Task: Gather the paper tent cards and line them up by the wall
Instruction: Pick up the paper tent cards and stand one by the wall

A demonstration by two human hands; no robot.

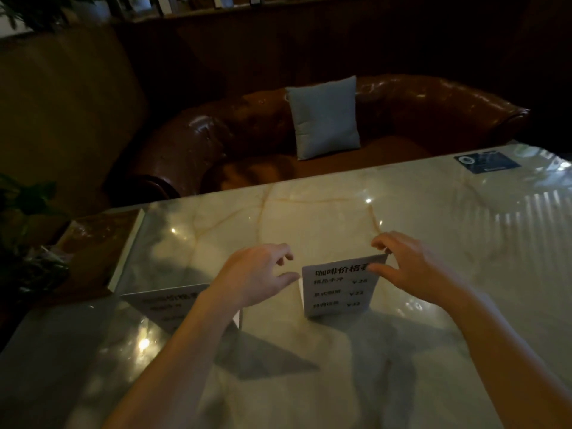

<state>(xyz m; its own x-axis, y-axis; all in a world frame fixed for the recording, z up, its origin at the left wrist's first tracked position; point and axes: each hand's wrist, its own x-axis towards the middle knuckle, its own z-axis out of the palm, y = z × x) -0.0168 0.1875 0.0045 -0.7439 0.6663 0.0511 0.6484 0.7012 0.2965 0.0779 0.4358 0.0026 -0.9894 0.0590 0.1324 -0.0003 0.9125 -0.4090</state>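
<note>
A white paper tent card [337,292] with black printed lines stands on the marble table [433,227] at centre. My right hand [411,270] pinches its top right corner between thumb and fingers. My left hand [257,274] hovers just left of the card, fingers curled and apart, thumb close to the card's upper left corner but not clearly touching. A second tent card [167,303] stands further left, partly hidden behind my left forearm.
A brown leather sofa [418,113] with a grey cushion [325,117] sits beyond the table's far edge. A dark blue card [486,162] lies flat at the far right. A wooden ledge [96,236] and plants [24,205] lie left, by the wall.
</note>
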